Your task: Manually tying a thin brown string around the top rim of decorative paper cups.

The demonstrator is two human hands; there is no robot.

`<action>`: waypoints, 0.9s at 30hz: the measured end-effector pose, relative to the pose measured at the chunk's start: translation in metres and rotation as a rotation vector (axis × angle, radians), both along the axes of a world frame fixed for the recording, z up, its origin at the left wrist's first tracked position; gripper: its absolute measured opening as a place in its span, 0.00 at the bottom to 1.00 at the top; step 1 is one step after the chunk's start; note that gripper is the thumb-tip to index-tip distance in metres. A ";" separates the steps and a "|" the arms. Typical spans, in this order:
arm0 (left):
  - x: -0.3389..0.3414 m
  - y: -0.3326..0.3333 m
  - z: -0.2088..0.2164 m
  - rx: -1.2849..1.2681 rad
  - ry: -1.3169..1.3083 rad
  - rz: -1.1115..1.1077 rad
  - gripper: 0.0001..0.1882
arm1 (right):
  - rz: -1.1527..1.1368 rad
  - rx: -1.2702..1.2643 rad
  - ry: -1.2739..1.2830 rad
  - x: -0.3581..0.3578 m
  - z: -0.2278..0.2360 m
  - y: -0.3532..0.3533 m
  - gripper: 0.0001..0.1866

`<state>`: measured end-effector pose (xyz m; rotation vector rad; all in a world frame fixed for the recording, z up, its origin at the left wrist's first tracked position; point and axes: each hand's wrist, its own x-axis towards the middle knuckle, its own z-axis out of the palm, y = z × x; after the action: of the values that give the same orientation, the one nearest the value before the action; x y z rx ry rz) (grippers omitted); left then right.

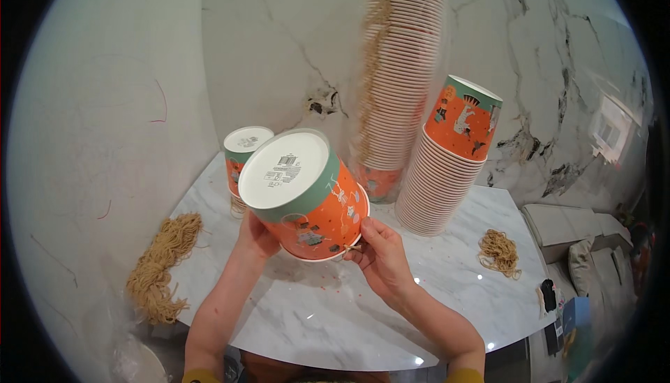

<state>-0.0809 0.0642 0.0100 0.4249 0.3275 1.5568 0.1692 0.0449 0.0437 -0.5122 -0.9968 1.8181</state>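
A large orange-and-green paper bucket [317, 215] is tilted bottom-up above the table, its white base facing me. My left hand [259, 235] grips it near the rim on the left, with the fingers hidden behind it. At the right of the rim, my right hand [380, 254] pinches a short tan cord [352, 247] that comes out by the bucket's edge. Whether the cord passes through the wall cannot be made out. Behind the held bucket stands a short stack of similar buckets [244, 147], upside down.
A tall wrapped stack of buckets [403, 69] and a shorter inverted stack [450, 166] stand at the back. A bundle of tan cords [164, 268] lies at the table's left edge, a smaller pile of cords [499, 252] at the right. Marble walls [279, 41] border the table [335, 334].
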 end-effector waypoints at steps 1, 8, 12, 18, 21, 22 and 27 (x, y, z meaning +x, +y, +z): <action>-0.002 0.001 -0.003 0.001 0.000 0.003 0.21 | -0.005 -0.007 0.031 -0.002 0.000 -0.002 0.15; -0.002 0.003 -0.007 -0.197 -0.028 -0.043 0.16 | -0.088 -0.077 0.112 0.000 -0.002 0.002 0.14; 0.008 -0.002 0.003 -0.171 0.026 -0.048 0.16 | -0.090 -0.075 0.103 0.011 -0.003 0.006 0.13; 0.031 -0.025 0.025 -0.074 0.084 -0.172 0.14 | -0.162 -0.154 0.223 0.018 0.001 0.020 0.11; 0.040 -0.038 0.033 0.020 0.220 -0.231 0.14 | -0.202 -0.235 0.205 0.028 -0.001 0.029 0.10; 0.049 -0.046 0.044 0.045 0.373 -0.218 0.14 | -0.161 -0.211 0.266 0.046 -0.020 0.042 0.12; 0.053 -0.053 0.042 0.017 0.482 -0.249 0.13 | -0.256 -0.191 0.278 0.047 -0.021 0.048 0.18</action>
<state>-0.0275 0.0111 0.0516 0.8253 0.6072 1.2020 0.2161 0.0933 0.0231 -0.4637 -0.5460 1.7043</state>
